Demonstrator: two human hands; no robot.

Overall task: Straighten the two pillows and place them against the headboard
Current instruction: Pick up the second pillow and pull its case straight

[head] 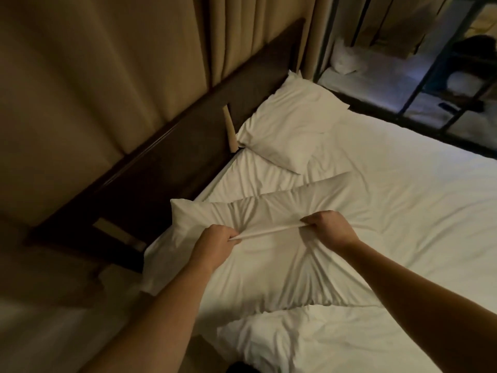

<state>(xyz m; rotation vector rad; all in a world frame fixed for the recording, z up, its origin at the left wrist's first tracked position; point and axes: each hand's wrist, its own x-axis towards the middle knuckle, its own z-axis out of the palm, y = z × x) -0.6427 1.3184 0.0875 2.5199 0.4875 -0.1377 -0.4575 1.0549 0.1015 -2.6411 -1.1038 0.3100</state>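
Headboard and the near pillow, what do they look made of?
Headboard: probably dark wood, slight sheen, moulded top edge. Near pillow: soft matte white fabric, maybe cotton; it wrinkles where the left hand and right hand pinch it taut.

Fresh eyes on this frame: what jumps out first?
Dead centre, the left hand and right hand pinch a fold of the near pillow and pull it taut between them. Beyond, the far pillow lies skewed near the dark headboard, which stands below the tan curtains.
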